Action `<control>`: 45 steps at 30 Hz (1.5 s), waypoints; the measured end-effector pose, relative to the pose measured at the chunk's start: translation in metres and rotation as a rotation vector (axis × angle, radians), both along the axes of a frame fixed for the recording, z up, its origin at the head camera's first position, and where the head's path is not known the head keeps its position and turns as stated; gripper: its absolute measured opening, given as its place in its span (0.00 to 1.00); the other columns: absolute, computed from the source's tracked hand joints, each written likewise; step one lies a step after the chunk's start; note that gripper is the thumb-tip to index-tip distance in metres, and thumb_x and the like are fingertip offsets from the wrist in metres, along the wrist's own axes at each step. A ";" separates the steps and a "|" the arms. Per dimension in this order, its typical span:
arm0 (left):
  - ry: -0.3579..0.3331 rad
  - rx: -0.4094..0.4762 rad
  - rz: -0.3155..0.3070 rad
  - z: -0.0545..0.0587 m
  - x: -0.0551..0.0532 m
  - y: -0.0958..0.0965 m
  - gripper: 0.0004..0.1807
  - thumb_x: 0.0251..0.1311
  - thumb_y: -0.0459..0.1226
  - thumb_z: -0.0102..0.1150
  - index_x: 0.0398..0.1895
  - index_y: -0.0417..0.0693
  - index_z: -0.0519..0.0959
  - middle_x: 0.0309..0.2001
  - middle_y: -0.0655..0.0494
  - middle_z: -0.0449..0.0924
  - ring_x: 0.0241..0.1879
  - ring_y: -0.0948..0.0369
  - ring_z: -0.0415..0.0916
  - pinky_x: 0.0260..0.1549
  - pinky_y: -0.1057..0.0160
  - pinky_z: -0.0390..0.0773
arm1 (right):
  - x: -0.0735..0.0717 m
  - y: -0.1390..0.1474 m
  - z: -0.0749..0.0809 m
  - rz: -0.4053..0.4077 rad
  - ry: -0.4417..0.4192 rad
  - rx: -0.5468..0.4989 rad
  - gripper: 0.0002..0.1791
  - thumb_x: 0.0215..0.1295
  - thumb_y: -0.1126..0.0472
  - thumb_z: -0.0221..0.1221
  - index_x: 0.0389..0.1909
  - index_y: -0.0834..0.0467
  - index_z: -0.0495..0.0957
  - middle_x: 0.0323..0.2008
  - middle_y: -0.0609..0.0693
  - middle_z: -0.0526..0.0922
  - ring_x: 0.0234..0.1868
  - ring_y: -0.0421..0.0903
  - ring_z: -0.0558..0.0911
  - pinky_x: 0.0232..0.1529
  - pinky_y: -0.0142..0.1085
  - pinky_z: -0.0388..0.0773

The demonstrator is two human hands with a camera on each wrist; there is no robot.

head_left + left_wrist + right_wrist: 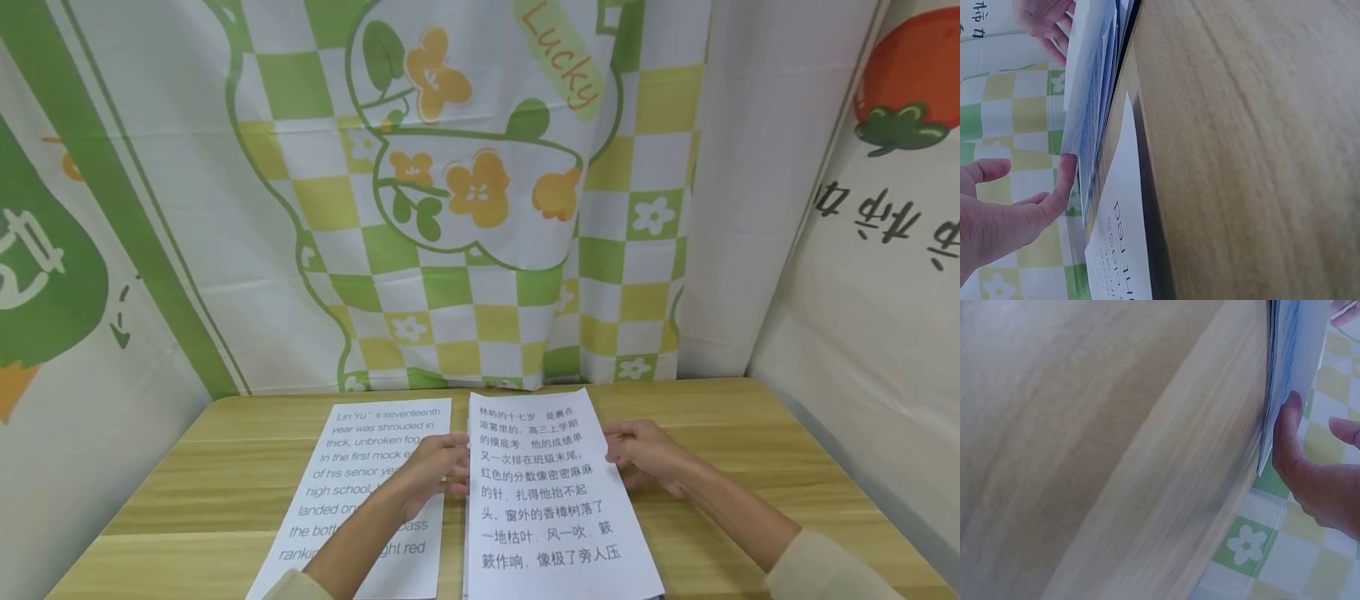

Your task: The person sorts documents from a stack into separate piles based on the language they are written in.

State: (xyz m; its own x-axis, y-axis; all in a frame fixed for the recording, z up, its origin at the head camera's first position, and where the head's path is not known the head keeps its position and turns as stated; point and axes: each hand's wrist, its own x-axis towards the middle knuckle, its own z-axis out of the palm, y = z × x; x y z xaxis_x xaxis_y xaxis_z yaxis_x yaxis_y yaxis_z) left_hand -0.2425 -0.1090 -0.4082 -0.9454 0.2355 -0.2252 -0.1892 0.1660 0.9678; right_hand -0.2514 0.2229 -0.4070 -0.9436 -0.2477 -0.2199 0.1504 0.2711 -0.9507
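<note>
A stack of white paper sheets (540, 500), its top page printed with Chinese text, lies at the middle of the table. Along its left side, my left hand (435, 471) touches the edge with extended fingers. My right hand (647, 457) does the same at the right edge, near the far corner. In the left wrist view a fingertip (1068, 164) meets the stack's side, and the thumb stands apart from the paper. The right wrist view shows a fingertip (1294, 400) against the opposite side, thumb also apart. Several layers show along the stack's edges.
Left of the stack lies a sheet with English text (352, 517), partly hidden by my left forearm. Both rest on a wooden table (180, 492). Behind its far edge hangs a green and yellow checked curtain (450, 317), with printed cloth walls (862, 333) at both sides.
</note>
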 end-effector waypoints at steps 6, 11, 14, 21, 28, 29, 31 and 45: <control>0.005 -0.013 -0.006 -0.004 -0.001 0.001 0.33 0.68 0.26 0.48 0.75 0.22 0.56 0.52 0.34 0.77 0.41 0.52 0.78 0.45 0.55 0.87 | 0.003 0.000 -0.001 -0.007 -0.009 0.021 0.38 0.61 0.78 0.53 0.75 0.74 0.57 0.50 0.64 0.85 0.41 0.53 0.87 0.35 0.44 0.89; 0.017 -0.008 -0.010 -0.007 -0.001 0.002 0.39 0.59 0.19 0.50 0.76 0.22 0.54 0.51 0.35 0.75 0.34 0.55 0.77 0.38 0.58 0.88 | 0.004 0.002 -0.002 0.015 0.005 0.021 0.40 0.61 0.79 0.55 0.76 0.74 0.55 0.49 0.63 0.85 0.41 0.54 0.88 0.33 0.42 0.89; 0.027 0.004 -0.016 -0.009 -0.002 0.003 0.41 0.57 0.17 0.53 0.76 0.23 0.53 0.47 0.37 0.76 0.32 0.55 0.78 0.36 0.59 0.88 | 0.004 0.002 -0.003 0.017 0.004 0.006 0.41 0.61 0.79 0.56 0.76 0.73 0.54 0.49 0.64 0.85 0.41 0.54 0.88 0.34 0.43 0.89; 0.054 -0.004 -0.028 -0.010 -0.002 0.004 0.46 0.55 0.16 0.56 0.79 0.29 0.51 0.41 0.41 0.79 0.29 0.56 0.80 0.33 0.58 0.88 | 0.005 0.001 -0.002 -0.018 -0.007 0.002 0.43 0.60 0.80 0.56 0.77 0.70 0.56 0.45 0.61 0.82 0.38 0.52 0.87 0.32 0.42 0.89; 0.056 -0.001 -0.008 -0.010 -0.003 0.006 0.47 0.54 0.15 0.57 0.79 0.31 0.53 0.40 0.42 0.79 0.29 0.56 0.79 0.32 0.59 0.87 | 0.006 0.005 -0.001 -0.035 0.001 0.025 0.42 0.60 0.79 0.57 0.77 0.68 0.57 0.45 0.61 0.82 0.38 0.51 0.87 0.31 0.40 0.88; 0.058 0.001 -0.004 -0.010 -0.003 0.006 0.47 0.54 0.15 0.57 0.79 0.31 0.53 0.40 0.42 0.79 0.29 0.56 0.79 0.32 0.59 0.87 | 0.006 0.005 -0.001 -0.039 -0.003 0.021 0.42 0.60 0.79 0.58 0.77 0.67 0.58 0.45 0.61 0.82 0.38 0.51 0.87 0.32 0.41 0.89; 0.061 0.007 0.000 -0.010 -0.002 0.007 0.47 0.54 0.15 0.57 0.79 0.31 0.53 0.40 0.42 0.79 0.29 0.56 0.79 0.32 0.59 0.87 | 0.006 0.007 -0.001 -0.031 0.001 0.018 0.43 0.59 0.79 0.58 0.78 0.67 0.57 0.45 0.61 0.81 0.38 0.51 0.87 0.33 0.42 0.89; 0.054 0.043 0.014 -0.007 -0.002 0.018 0.47 0.52 0.15 0.57 0.78 0.28 0.53 0.45 0.39 0.79 0.33 0.55 0.81 0.37 0.59 0.88 | 0.006 0.026 0.002 0.006 0.014 -0.033 0.43 0.63 0.78 0.57 0.79 0.67 0.54 0.46 0.61 0.82 0.39 0.51 0.87 0.32 0.40 0.89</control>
